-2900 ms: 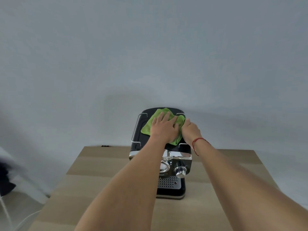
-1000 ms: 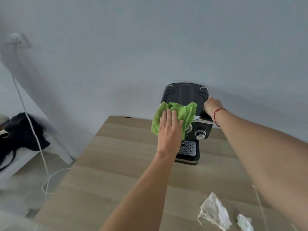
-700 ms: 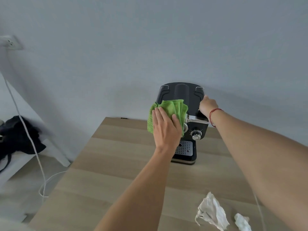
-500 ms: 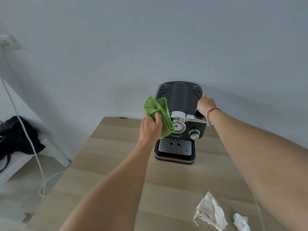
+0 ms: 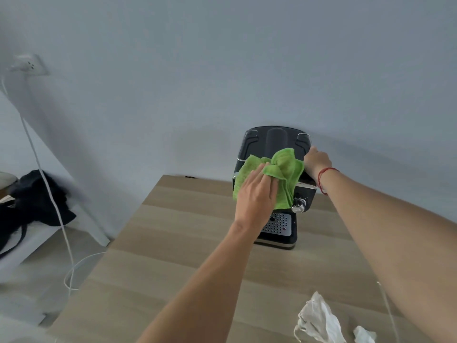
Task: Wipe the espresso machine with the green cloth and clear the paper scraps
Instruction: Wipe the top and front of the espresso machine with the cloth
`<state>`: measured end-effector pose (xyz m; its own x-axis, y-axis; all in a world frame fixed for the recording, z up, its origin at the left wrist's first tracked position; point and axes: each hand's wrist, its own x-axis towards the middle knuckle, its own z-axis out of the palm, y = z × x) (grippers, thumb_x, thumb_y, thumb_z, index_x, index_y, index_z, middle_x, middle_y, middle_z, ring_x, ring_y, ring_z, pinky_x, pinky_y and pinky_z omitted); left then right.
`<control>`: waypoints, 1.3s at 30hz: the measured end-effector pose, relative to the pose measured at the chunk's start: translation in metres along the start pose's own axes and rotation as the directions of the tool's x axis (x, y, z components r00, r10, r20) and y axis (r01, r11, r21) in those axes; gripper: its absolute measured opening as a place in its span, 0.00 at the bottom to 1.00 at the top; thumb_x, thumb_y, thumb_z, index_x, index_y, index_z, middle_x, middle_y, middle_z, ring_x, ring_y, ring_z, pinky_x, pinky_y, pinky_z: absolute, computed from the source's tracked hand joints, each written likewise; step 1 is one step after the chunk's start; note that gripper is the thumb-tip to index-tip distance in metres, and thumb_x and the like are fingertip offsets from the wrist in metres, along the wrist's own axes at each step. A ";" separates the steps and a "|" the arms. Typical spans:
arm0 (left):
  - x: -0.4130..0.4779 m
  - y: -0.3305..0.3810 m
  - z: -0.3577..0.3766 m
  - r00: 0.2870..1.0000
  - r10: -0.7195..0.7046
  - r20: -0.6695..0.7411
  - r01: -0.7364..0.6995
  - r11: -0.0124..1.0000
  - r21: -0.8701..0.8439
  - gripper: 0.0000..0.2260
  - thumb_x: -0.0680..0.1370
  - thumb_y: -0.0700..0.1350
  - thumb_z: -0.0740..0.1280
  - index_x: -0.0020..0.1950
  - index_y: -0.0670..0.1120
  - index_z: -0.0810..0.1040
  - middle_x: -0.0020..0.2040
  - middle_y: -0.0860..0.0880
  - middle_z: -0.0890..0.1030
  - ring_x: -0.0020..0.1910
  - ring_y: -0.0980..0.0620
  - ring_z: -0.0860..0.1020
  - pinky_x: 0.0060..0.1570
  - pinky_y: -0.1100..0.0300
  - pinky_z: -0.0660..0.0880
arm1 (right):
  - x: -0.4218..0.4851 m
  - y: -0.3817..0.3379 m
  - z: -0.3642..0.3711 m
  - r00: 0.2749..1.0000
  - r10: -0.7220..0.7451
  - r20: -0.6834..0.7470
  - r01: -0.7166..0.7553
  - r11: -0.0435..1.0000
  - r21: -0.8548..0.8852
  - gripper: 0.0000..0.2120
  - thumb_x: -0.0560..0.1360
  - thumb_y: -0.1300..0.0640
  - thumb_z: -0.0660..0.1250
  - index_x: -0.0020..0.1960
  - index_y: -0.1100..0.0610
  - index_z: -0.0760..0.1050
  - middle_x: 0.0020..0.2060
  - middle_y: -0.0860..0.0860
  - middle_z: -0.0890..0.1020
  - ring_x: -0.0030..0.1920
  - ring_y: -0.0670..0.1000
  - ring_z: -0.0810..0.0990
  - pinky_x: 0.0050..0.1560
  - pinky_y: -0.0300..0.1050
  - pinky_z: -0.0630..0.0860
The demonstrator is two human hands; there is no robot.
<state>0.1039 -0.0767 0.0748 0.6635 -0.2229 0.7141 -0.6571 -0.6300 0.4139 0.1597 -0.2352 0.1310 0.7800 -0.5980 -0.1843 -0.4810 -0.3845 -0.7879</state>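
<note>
text: none legible | espresso machine (image 5: 279,144): no readable label or brand

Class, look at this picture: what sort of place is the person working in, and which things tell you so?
Probably a plain room in a home or small office: an espresso machine on a wooden table against a bare wall, a wall socket with a white cable.

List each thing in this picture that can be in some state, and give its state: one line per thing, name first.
green cloth: bunched, pressed on the machine's front by the left hand
left hand: flat on the cloth
right hand: holding the machine's right side
espresso machine: upright on the table
larger paper scrap: crumpled, lying on the table
smaller paper scrap: crumpled, beside it
wall plug: plugged in
</note>
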 end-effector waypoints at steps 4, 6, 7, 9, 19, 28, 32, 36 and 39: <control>0.045 0.019 0.002 0.933 -0.081 0.350 0.059 0.996 0.073 0.10 0.81 0.37 0.57 0.52 0.36 0.78 0.55 0.40 0.76 0.57 0.41 0.74 0.59 0.46 0.72 | -0.001 0.000 -0.001 1.000 0.021 -0.002 -0.021 0.998 0.066 0.25 0.83 0.52 0.46 0.63 0.68 0.72 0.63 0.66 0.75 0.64 0.62 0.74 0.62 0.49 0.68; 0.069 0.021 0.008 0.807 -0.280 0.520 0.170 0.953 0.250 0.16 0.83 0.41 0.54 0.67 0.34 0.69 0.67 0.36 0.68 0.69 0.39 0.65 0.69 0.47 0.63 | -0.002 0.001 -0.001 1.000 0.004 0.026 -0.006 0.997 0.073 0.26 0.83 0.50 0.45 0.65 0.68 0.71 0.64 0.66 0.74 0.65 0.62 0.73 0.64 0.48 0.67; 0.079 0.021 0.010 0.728 -0.384 0.568 0.237 0.918 0.317 0.21 0.84 0.44 0.52 0.74 0.33 0.60 0.73 0.35 0.61 0.74 0.38 0.59 0.73 0.48 0.58 | -0.002 0.002 -0.001 0.999 0.003 0.032 -0.006 0.997 0.082 0.26 0.83 0.50 0.45 0.66 0.68 0.70 0.65 0.66 0.73 0.66 0.62 0.72 0.66 0.48 0.66; 0.093 0.021 0.017 0.591 -0.530 0.607 0.359 0.848 0.390 0.28 0.84 0.48 0.48 0.77 0.33 0.45 0.78 0.34 0.47 0.78 0.38 0.46 0.76 0.47 0.47 | -0.002 0.003 0.000 0.999 0.003 0.033 -0.006 0.996 0.086 0.27 0.83 0.49 0.45 0.68 0.68 0.69 0.67 0.66 0.72 0.68 0.62 0.71 0.68 0.49 0.65; 0.145 -0.010 0.045 0.475 -0.740 0.477 0.575 0.671 0.468 0.44 0.79 0.66 0.48 0.75 0.30 0.38 0.77 0.31 0.41 0.77 0.35 0.40 0.75 0.46 0.39 | 0.012 0.010 0.005 1.000 -0.022 0.011 0.021 0.997 0.071 0.26 0.83 0.49 0.43 0.67 0.64 0.70 0.65 0.63 0.74 0.65 0.61 0.73 0.66 0.49 0.66; 0.144 -0.022 0.052 0.545 -0.675 0.498 0.508 0.738 0.444 0.43 0.77 0.66 0.51 0.78 0.37 0.40 0.78 0.36 0.41 0.78 0.40 0.39 0.74 0.46 0.39 | 0.015 0.009 0.003 1.000 -0.031 -0.003 0.031 0.999 0.025 0.25 0.83 0.51 0.43 0.66 0.64 0.71 0.65 0.63 0.75 0.64 0.61 0.73 0.66 0.51 0.67; 0.120 -0.005 0.039 0.609 -0.482 0.630 0.252 0.871 0.422 0.36 0.80 0.61 0.51 0.80 0.44 0.42 0.79 0.39 0.42 0.78 0.42 0.41 0.75 0.45 0.42 | 0.009 0.004 -0.001 1.000 -0.017 -0.004 0.017 0.999 0.035 0.25 0.83 0.52 0.43 0.65 0.65 0.71 0.65 0.64 0.74 0.65 0.62 0.73 0.65 0.50 0.67; 0.093 0.005 0.027 0.652 -0.306 0.694 0.043 0.929 0.368 0.31 0.81 0.56 0.51 0.80 0.46 0.45 0.79 0.41 0.42 0.79 0.43 0.41 0.76 0.46 0.43 | 0.007 0.004 -0.002 1.000 0.023 0.008 -0.024 0.998 0.058 0.27 0.83 0.50 0.43 0.69 0.66 0.69 0.69 0.64 0.71 0.68 0.62 0.70 0.69 0.50 0.63; 0.095 0.004 0.025 0.638 -0.284 0.716 0.015 0.934 0.357 0.30 0.82 0.55 0.51 0.80 0.46 0.46 0.80 0.42 0.41 0.79 0.44 0.40 0.76 0.47 0.43 | 0.005 0.005 -0.001 0.999 0.025 0.023 -0.026 0.997 0.073 0.27 0.83 0.50 0.42 0.69 0.66 0.68 0.69 0.64 0.70 0.69 0.62 0.69 0.69 0.50 0.63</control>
<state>0.1734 -0.1190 0.1298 0.8660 -0.4958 -0.0655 -0.4760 -0.8573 0.1959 0.1604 -0.2407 0.1270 0.7769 -0.5909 -0.2172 -0.4708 -0.3162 -0.8236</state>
